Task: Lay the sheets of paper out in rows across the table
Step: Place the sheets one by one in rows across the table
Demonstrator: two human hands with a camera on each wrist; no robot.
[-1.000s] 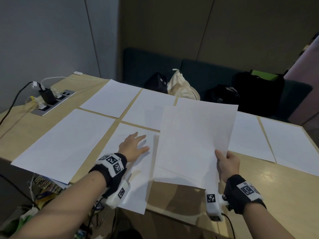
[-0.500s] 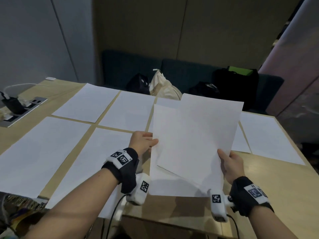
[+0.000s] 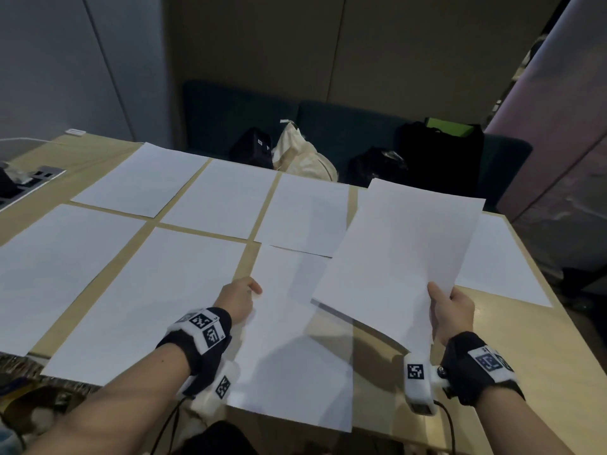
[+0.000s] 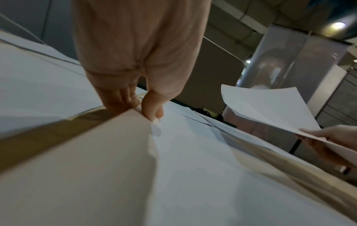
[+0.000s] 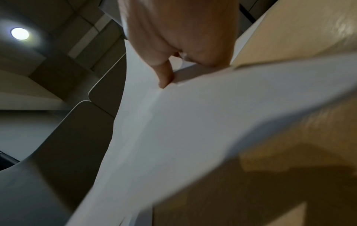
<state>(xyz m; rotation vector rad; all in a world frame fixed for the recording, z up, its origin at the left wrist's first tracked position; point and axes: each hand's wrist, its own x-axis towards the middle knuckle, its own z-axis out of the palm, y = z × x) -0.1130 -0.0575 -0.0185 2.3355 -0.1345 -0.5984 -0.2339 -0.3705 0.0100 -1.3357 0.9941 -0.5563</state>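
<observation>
Several white sheets lie in two rows on the wooden table. My left hand pinches the left edge of a single sheet, third in the near row; its near end hangs over the table's front edge. In the left wrist view the left hand has its thumb on top and fingers under that sheet. My right hand grips the lower right corner of a stack of paper held tilted above the table. The right wrist view shows the right hand with its thumb on the stack.
A power socket panel with plugs sits at the far left of the table. Behind the table a dark bench holds a cream bag and black bags. Bare wood shows at the near right corner.
My left hand left the second near sheet, took a sheet from the stack and drew it down to the left onto the table. My right hand carried the stack to the right.
</observation>
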